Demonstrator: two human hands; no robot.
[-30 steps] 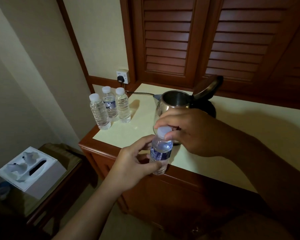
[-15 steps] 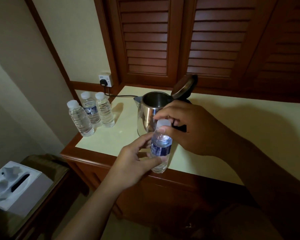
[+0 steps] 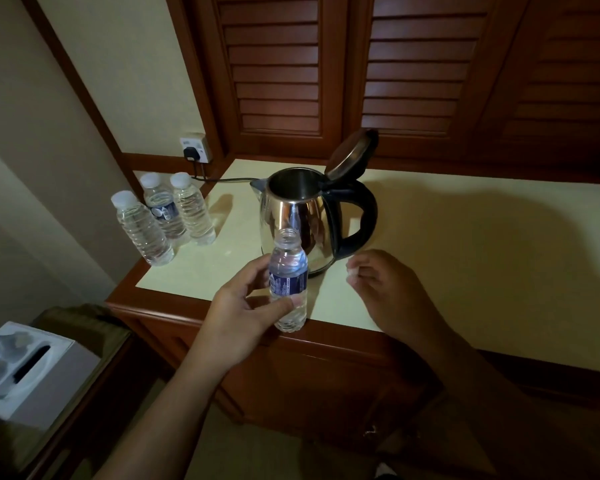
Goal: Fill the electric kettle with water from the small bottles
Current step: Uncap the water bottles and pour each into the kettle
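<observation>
My left hand (image 3: 243, 308) grips a small water bottle (image 3: 288, 282) with a blue label, upright at the counter's front edge; its neck is uncapped. The white cap (image 3: 352, 271) is pinched in the fingertips of my right hand (image 3: 385, 289), which hovers to the right of the bottle. Just behind the bottle stands the steel electric kettle (image 3: 302, 216) with a black handle, its lid (image 3: 352, 154) tipped open. Three capped small bottles (image 3: 163, 220) stand together at the counter's left end.
The cream counter (image 3: 465, 251) has a wooden front edge and louvred wooden doors (image 3: 361, 71) behind. The kettle's cord runs to a wall socket (image 3: 194, 148) at the back left. A white tissue box (image 3: 18, 372) sits on a lower side table at the left.
My right hand has taken the cap off the bottle and moved away to the right with it. The bottle stays in my left hand. The view has shifted.
</observation>
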